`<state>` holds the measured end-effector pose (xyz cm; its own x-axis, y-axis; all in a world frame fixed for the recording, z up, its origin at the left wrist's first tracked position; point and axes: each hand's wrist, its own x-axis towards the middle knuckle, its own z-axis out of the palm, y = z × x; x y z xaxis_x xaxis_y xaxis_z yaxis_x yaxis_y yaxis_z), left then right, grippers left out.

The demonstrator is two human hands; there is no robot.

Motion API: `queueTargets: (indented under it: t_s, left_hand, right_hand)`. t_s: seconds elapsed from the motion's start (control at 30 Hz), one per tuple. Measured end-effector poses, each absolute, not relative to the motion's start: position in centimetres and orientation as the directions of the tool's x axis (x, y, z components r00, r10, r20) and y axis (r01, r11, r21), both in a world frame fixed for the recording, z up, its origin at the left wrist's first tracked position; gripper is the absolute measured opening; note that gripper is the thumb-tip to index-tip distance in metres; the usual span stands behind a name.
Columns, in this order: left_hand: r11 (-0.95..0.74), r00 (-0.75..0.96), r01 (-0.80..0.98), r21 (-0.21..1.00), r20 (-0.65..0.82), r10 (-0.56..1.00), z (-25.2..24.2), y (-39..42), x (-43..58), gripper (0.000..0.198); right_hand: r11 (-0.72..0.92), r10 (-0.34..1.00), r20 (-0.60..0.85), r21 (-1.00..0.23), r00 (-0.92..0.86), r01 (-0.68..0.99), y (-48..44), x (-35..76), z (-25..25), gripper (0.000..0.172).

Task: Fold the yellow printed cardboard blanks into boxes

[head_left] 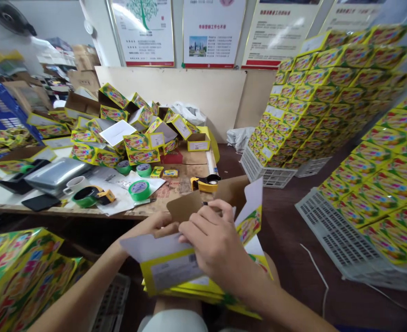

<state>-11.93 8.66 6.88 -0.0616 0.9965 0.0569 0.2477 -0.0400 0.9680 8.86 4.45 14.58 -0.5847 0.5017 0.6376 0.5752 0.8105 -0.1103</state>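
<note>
A partly folded yellow printed carton is in front of me at lap height, its white and brown flaps standing up. On its left side, my left hand has its fingers curled at the flap edge, partly hidden behind the white panel. My right hand reaches across the carton with bent fingers closed over its upper edge. A small dark tip shows by the right fingertips; what it belongs to is hidden. Beneath the carton lie several flat yellow cartons on my lap.
Ahead, the worktable holds a heap of open cartons, a yellow tape dispenser, green tape and a white mug. Tall carton stacks stand on plastic crates at right. More flat cartons are at lower left.
</note>
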Motion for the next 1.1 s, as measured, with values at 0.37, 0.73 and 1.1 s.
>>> queueTargets:
  t_s: [0.37, 0.73, 1.1]
  left_hand:
    - [-0.119, -0.234, 0.420, 0.900, 0.234, 0.944, 2.3, 4.1, -9.2, 0.047]
    - [-0.610, 0.578, 0.744, 0.272, 0.195, 0.792, 3.4, 5.1, -6.9, 0.066]
    - [-0.552, 0.461, 0.718, 0.424, 0.305, 0.834, 3.5, 4.5, -6.9, 0.033]
  right_hand:
    - [0.532, 0.842, 0.038, -0.220, -0.538, 0.818, 6.0, 8.9, 5.0, 0.017]
    - [0.488, 0.863, 0.427, -0.571, -0.269, 0.660, 1.1, 15.5, 5.2, 0.059]
    - [0.292, 0.928, 0.176, -0.891, -0.328, 0.347, 12.0, 16.1, 8.2, 0.053]
